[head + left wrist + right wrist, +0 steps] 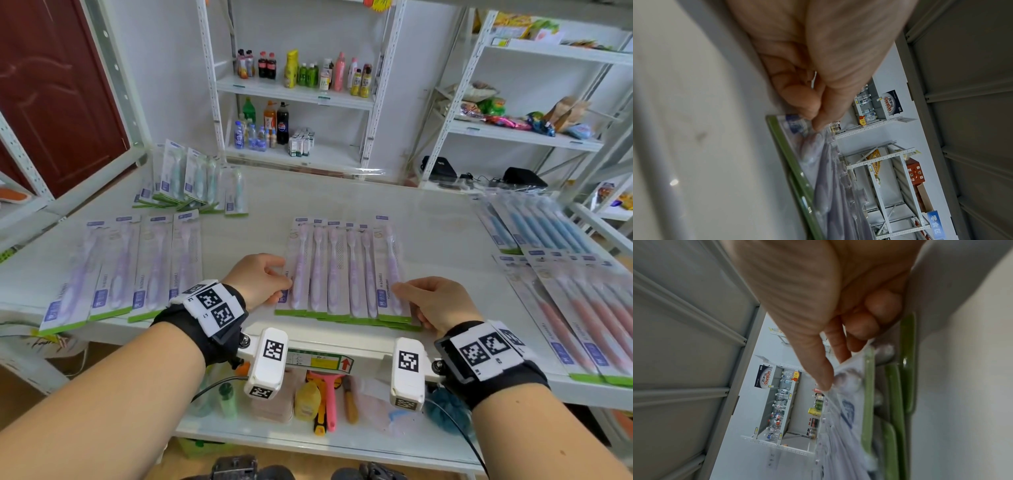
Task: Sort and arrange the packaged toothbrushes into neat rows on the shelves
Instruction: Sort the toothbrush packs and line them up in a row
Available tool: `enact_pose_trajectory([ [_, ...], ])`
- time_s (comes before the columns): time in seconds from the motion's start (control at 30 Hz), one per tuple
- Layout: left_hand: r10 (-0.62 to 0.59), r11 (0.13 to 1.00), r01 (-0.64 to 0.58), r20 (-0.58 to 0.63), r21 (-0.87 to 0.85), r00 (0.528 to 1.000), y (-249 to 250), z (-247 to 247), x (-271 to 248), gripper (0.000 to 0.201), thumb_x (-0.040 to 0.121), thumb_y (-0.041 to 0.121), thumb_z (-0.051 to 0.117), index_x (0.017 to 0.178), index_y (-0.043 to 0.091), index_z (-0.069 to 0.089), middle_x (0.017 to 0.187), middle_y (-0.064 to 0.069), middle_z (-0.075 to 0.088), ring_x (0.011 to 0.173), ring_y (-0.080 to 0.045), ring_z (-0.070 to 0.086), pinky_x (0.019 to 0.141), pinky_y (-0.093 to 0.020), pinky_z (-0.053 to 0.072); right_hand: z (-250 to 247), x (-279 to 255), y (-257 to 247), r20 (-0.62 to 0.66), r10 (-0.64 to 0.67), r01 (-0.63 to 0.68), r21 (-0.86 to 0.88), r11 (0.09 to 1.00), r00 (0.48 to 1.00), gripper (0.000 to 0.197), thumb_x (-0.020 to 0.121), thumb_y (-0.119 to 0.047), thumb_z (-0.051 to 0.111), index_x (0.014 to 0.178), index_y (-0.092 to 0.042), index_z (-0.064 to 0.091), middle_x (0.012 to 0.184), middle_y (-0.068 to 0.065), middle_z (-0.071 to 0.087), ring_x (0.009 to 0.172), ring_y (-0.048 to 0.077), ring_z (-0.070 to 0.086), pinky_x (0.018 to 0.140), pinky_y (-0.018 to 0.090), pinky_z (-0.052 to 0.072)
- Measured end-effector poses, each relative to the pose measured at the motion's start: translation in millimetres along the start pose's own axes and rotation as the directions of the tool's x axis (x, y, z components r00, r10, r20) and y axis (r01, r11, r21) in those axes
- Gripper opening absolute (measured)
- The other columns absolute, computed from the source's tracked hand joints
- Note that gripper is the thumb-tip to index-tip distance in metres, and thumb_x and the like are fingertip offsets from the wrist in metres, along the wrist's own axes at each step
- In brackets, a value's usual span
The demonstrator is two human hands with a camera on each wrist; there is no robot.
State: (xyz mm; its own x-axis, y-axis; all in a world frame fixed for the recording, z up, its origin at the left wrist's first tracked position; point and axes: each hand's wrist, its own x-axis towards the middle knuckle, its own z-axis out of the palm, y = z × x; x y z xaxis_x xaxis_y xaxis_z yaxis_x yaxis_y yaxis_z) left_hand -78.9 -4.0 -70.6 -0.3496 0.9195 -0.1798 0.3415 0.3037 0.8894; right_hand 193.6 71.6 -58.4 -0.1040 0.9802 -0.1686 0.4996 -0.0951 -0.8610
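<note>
A fanned row of purple packaged toothbrushes lies at the middle of the white shelf, green card ends toward me. My left hand pinches the leftmost pack's lower edge; in the left wrist view the left hand has thumb and forefinger closed on that pack. My right hand holds the rightmost pack; in the right wrist view the right hand has its thumb on top of the pack and its fingers curled at the edge.
Another purple row lies to the left, with a loose green-and-teal pile behind it. Blue packs and pink packs line the right side. A lower shelf holds cleaning items. Bottles fill racks behind.
</note>
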Motion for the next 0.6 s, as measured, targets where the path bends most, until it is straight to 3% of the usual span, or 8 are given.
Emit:
enact_pose_trajectory([
  [0.2,0.000,1.000,0.000,0.003,0.010,1.000,-1.0,-0.2,1.3,0.052,0.083,0.006,0.063,0.133,0.010,0.049,0.070,-0.002,0.064,0.051,-0.010,0.056,0.054,-0.019,0.047,1.4,-3.5,-5.7,-0.010,0.000,0.000,-0.056,0.998,1.000,0.023,0.078,-0.036,0.073,0.087,-0.015,0.067,0.055,-0.002,0.059,0.039,0.006,0.046,0.040,0.017,0.035],
  [0.27,0.005,1.000,-0.005,0.001,0.015,1.000,-1.6,0.4,2.4,0.052,0.082,0.007,0.063,0.132,0.010,0.050,0.069,-0.003,0.064,0.052,-0.012,0.056,0.060,-0.023,0.049,1.0,-4.3,-6.4,-0.013,0.006,-0.006,-0.056,0.998,1.000,0.024,0.078,-0.036,0.073,0.087,-0.015,0.066,0.057,-0.001,0.059,0.036,0.004,0.046,0.037,0.015,0.034],
  [0.33,0.006,1.000,-0.006,-0.003,0.011,1.000,-2.2,0.8,3.2,0.051,0.082,0.007,0.063,0.131,0.010,0.050,0.068,-0.003,0.064,0.054,-0.015,0.057,0.066,-0.026,0.049,0.5,-4.8,-6.8,-0.019,0.010,-0.011,-0.064,0.998,1.000,0.025,0.077,-0.036,0.074,0.087,-0.015,0.066,0.056,-0.002,0.059,0.033,0.003,0.044,0.034,0.014,0.032],
  [0.6,0.012,1.000,-0.012,-0.004,0.010,1.000,-2.9,0.5,4.4,0.052,0.082,0.008,0.063,0.132,0.010,0.050,0.068,-0.003,0.064,0.053,-0.014,0.056,0.066,-0.026,0.050,-1.6,-7.3,-7.6,0.000,0.009,-0.009,-0.034,0.999,1.000,0.026,0.077,-0.037,0.074,0.087,-0.014,0.066,0.046,-0.004,0.059,0.030,0.004,0.044,0.034,0.015,0.033],
])
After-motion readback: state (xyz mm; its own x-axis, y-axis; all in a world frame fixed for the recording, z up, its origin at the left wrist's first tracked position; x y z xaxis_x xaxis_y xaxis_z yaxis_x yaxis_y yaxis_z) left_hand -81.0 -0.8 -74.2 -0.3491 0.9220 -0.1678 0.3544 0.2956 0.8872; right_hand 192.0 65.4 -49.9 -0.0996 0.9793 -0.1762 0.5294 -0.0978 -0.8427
